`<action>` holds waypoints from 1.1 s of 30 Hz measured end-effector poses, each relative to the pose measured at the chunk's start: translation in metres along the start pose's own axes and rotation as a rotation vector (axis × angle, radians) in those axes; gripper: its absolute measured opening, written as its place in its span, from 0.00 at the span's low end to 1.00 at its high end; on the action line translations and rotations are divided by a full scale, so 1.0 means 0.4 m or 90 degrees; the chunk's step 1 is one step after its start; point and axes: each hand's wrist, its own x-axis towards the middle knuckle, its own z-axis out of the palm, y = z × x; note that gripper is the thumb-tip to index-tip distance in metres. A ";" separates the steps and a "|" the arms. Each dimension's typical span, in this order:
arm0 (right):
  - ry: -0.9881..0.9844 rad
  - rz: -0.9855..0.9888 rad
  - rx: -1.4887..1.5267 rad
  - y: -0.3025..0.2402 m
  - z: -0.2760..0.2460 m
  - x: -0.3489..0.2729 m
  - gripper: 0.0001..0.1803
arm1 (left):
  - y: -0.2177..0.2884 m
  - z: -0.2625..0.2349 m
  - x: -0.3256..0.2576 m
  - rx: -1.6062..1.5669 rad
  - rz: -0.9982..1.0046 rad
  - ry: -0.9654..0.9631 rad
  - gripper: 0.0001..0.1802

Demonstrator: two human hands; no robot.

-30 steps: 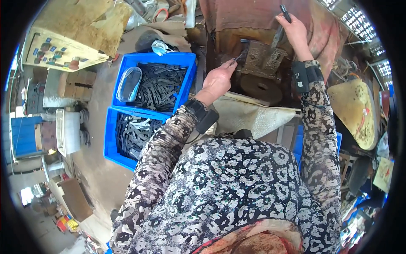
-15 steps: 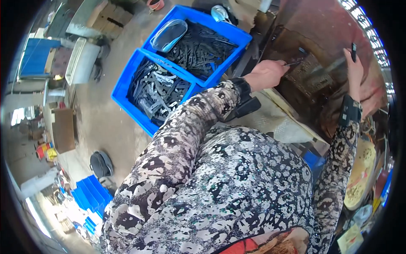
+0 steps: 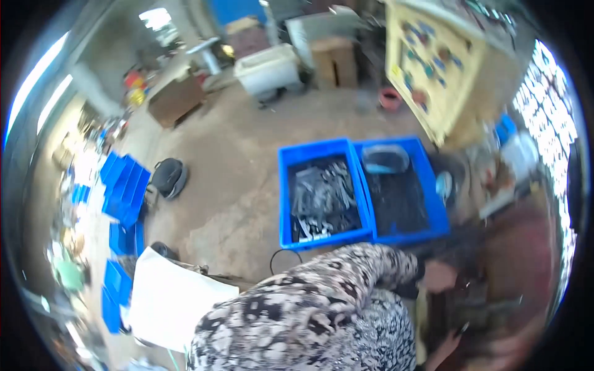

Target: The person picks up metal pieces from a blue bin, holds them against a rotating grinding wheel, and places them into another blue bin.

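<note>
My left hand is smeared by motion over the dark, reddish-brown work surface. Its fingers and anything in them cannot be made out. Lower down, at the bottom edge, part of my right hand shows, also blurred. A small dark piece with a bright glint is pinched at its fingertips. Beyond my left arm stand two blue bins side by side. The left bin holds many dark and silvery strips; the right bin holds dark strips, with a clear-topped oval case lying at its far end.
Behind the bins stand a cream panel with coloured spots, a red pot and a white tub. To the left are a black rounded bag, stacked blue bins and a white sheet-like surface near my arm.
The view has swung left, so the bins and both hands now appear farther right and my hands lower. The thin tool seen in my left hand earlier is lost in blur.
</note>
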 end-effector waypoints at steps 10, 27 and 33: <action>-0.035 0.038 -0.136 -0.287 0.025 -0.112 0.23 | 0.033 -0.133 0.013 0.008 -0.072 -0.090 0.13; -0.117 0.234 0.066 -0.213 0.024 -0.104 0.22 | 0.044 -0.089 0.025 0.038 -0.050 -0.107 0.10; -0.155 0.245 0.021 -0.233 0.028 -0.097 0.26 | 0.041 -0.111 0.015 0.063 -0.040 -0.116 0.10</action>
